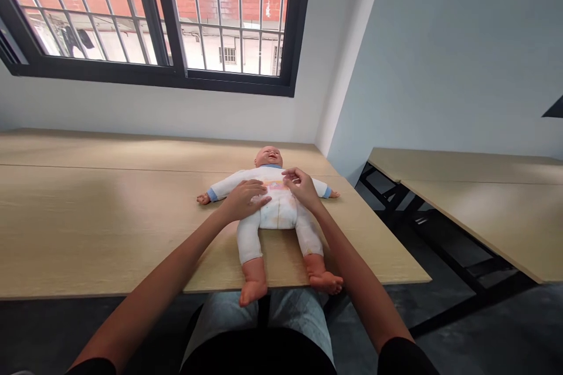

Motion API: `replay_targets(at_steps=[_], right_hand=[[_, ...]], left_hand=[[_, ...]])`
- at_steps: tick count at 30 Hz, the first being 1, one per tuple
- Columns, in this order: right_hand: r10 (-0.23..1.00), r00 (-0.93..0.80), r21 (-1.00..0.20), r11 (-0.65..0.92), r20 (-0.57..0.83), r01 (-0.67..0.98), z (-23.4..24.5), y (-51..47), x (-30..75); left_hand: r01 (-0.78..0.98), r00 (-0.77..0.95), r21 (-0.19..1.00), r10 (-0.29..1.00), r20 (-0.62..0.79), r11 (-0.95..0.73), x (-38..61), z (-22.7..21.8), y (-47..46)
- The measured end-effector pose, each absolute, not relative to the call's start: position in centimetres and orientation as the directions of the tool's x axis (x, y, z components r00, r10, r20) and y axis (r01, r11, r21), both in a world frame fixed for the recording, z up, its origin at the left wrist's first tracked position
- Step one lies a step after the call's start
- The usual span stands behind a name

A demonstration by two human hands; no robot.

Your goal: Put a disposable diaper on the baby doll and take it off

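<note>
A baby doll point(278, 211) lies on its back on the wooden table, arms spread wide, head toward the window and feet over the near edge. It wears a white outfit with blue cuffs and collar and a pink and orange print on the chest. My left hand point(246, 199) is at the doll's left-of-picture side by the waist, fingers apart over the cloth. On the other side, my right hand point(301, 186) hovers at the chest with its fingers loosely curved and thumb apart. Neither hand visibly grips the cloth.
The light wooden table point(109, 222) has its near edge in front of my lap. To the right, past a gap, stands a second table point(497, 199) with a black metal frame. A barred window point(176, 76) is in the wall behind.
</note>
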State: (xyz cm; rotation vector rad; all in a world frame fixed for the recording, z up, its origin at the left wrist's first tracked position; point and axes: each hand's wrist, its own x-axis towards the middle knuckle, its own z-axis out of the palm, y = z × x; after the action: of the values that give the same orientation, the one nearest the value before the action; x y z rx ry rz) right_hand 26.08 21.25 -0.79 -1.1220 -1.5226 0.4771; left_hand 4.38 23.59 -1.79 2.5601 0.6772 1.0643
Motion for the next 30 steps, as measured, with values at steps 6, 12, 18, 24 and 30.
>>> replay_targets(at_steps=[6,12,18,24,30], right_hand=[[0.86,0.04,-0.78,0.44,0.508,0.445,-1.8,19.1,28.4],[0.864,-0.036,-0.756,0.459,0.502,0.466,-2.4,18.0,27.4],[0.881,-0.08,-0.75,0.443,0.467,0.491,-2.7,17.4,27.1],[0.875,-0.074,-0.782,0.463,0.479,0.417,-2.7,17.2,28.1],[0.832,0.185,-0.845,0.478,0.523,0.24,-2.6,17.4,28.6]], left_hand=[[0.402,0.714,0.333,0.52,0.469,-0.853,4.3,-1.4,22.4],[0.425,0.728,0.431,0.584,0.36,-0.796,4.5,-1.3,22.1],[0.365,0.689,0.547,0.614,0.385,-0.753,4.4,-1.6,22.1],[0.362,0.675,0.566,0.627,0.389,-0.74,4.1,-1.5,22.0],[0.333,0.652,0.511,0.585,0.482,-0.792,3.9,-1.1,21.7]])
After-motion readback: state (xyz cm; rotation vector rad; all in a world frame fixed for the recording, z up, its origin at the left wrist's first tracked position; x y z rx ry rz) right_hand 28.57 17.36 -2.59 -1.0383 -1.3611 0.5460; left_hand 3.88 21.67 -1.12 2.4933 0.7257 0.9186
